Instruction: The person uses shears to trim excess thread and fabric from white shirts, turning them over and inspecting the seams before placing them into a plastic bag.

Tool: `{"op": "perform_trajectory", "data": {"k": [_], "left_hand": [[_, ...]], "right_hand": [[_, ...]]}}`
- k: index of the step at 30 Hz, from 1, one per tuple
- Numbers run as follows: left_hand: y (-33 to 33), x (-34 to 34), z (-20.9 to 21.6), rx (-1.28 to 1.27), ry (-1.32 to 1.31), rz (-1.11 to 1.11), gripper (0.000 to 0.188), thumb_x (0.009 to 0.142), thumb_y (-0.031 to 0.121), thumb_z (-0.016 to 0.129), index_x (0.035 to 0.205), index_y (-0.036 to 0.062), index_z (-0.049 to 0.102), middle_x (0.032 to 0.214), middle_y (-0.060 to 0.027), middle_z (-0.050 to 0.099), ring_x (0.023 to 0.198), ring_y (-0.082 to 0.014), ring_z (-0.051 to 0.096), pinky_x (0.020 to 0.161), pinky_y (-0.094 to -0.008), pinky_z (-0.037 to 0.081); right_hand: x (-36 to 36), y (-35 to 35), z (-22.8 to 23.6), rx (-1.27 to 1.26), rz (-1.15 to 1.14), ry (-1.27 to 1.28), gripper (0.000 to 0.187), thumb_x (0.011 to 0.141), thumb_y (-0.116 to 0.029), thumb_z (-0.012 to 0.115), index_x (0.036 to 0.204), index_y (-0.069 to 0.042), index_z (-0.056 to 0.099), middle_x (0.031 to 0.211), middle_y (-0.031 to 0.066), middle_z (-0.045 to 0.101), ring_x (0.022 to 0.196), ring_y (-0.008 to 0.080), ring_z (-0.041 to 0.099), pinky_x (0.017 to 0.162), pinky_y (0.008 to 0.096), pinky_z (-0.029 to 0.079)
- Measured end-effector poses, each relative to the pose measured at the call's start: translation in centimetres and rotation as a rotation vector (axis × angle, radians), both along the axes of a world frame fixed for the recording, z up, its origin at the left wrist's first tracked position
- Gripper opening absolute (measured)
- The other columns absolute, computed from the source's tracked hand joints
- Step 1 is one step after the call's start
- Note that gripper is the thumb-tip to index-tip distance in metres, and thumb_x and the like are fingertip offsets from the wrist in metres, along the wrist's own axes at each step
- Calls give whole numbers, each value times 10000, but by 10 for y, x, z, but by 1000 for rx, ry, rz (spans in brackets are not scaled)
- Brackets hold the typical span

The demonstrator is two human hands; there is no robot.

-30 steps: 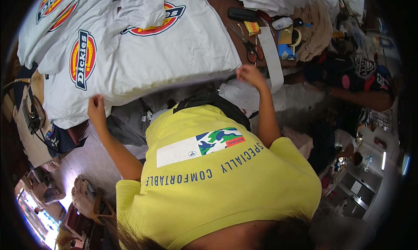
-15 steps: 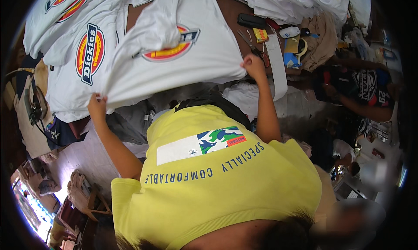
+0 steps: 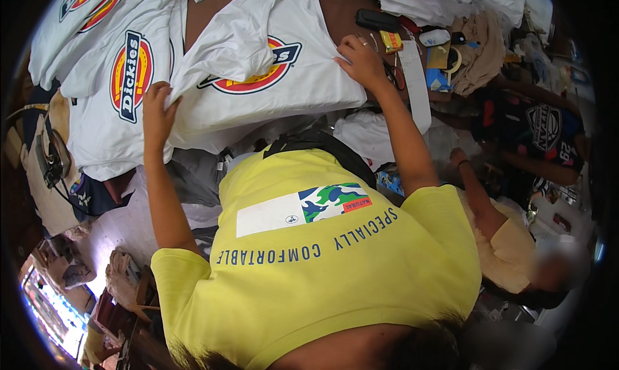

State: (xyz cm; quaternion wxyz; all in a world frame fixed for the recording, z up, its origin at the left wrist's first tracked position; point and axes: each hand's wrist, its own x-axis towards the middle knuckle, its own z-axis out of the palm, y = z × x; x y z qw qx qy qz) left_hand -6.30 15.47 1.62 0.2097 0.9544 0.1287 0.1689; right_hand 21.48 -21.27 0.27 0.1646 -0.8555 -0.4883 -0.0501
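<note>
A white T-shirt point(image 3: 303, 89) with a round red and yellow emblem crossed by a dark blue bar lies before me, its upper part bunched over the print. At its left edge, my left hand point(image 3: 158, 112) has the cloth pinched between thumb and fingers. My right hand point(image 3: 362, 59) rests at the shirt's right side edge, fingers a little apart and touching the fabric. Under and beside my left hand lies another white T-shirt point(image 3: 97, 128) with the same emblem. The brown table top point(image 3: 335, 9) shows behind the shirt.
Scissors point(image 3: 394, 77), a black case point(image 3: 377, 20), a yellow packet point(image 3: 391, 41), a white paper strip point(image 3: 414, 86) and a tape roll point(image 3: 454, 59) lie right of the shirt. White garments point(image 3: 425, 6) are heaped behind. An iron point(image 3: 51, 154) stands far left. Other people are at the right.
Both hands have moved farther from me, up the shirt's sides. The front hem, pulled taut before, has dropped and lies looser. A person with an outstretched arm has come into view at right.
</note>
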Motion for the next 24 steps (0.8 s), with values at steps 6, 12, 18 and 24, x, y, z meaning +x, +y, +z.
{"op": "perform_trajectory", "data": {"k": [6,12,18,24], "left_hand": [[23,-27,-17,-689,27,65,123,893,121,525,940,11,496,810,-16,488,739,-83,434,677,-212,368],[17,-26,-8,-705,32,158,280,919,261,507,1007,-6,500,847,-31,488,816,-118,434,769,-229,357],[28,-40,-6,115,76,147,255,853,298,567,892,47,552,745,-100,532,728,-267,502,763,-393,341],[-12,-69,-4,210,356,338,242,728,231,646,906,88,564,855,-88,541,860,-271,501,813,-445,323]], "right_hand": [[-13,-5,-2,284,-90,-1,142,790,-194,638,867,-78,608,813,28,590,729,232,590,633,331,473],[-10,-11,-15,277,-174,812,190,864,-231,566,936,-55,549,863,106,611,758,281,593,665,324,460],[2,-33,9,-106,-195,553,282,822,-304,610,924,-55,526,869,143,603,785,320,584,728,347,444],[4,-89,1,-330,-355,619,236,733,-215,671,868,-53,565,855,129,615,819,303,596,734,352,452]]}}
